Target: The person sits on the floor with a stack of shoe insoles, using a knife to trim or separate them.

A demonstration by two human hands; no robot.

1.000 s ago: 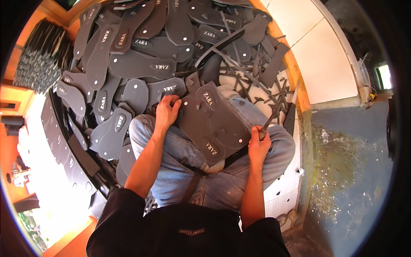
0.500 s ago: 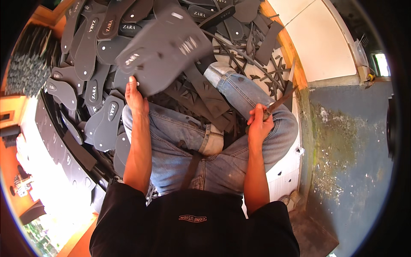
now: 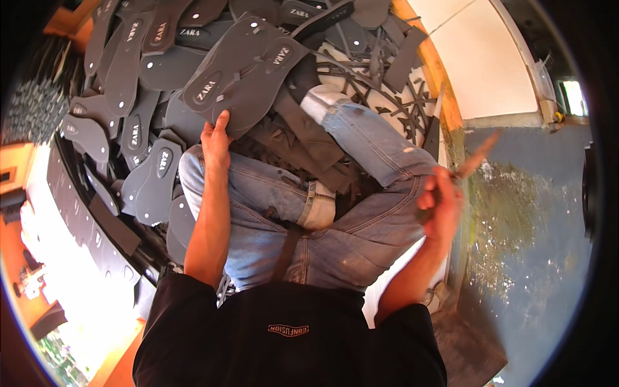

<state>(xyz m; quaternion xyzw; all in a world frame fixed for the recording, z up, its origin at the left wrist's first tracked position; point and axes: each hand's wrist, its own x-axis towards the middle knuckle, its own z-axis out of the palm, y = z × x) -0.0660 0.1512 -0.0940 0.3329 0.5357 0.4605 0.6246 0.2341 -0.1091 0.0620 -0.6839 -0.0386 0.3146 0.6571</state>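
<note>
Between the thumb and fingers of my left hand (image 3: 216, 140) is the near edge of a dark grey foam sandal-sole piece (image 3: 248, 80). Two sole shapes with oval labels are still joined side by side in it, and it tilts above the pile. My right hand (image 3: 442, 205), smeared by motion, is out beyond my right knee. It is closed round a knife whose brownish blade (image 3: 478, 155) points up and to the right; the handle is mostly hidden in the fingers.
Loose grey soles (image 3: 155, 184) are heaped at the left and far side. Thin foam offcuts (image 3: 412, 106) lie at the far right and between my crossed legs (image 3: 380, 142). A wooden edge (image 3: 433, 58) and a stained blue-grey surface (image 3: 529, 213) border the right.
My right hand has swung right with the knife, away from above my knee. The sole piece has turned slightly in my left hand, which has shifted a little right.
</note>
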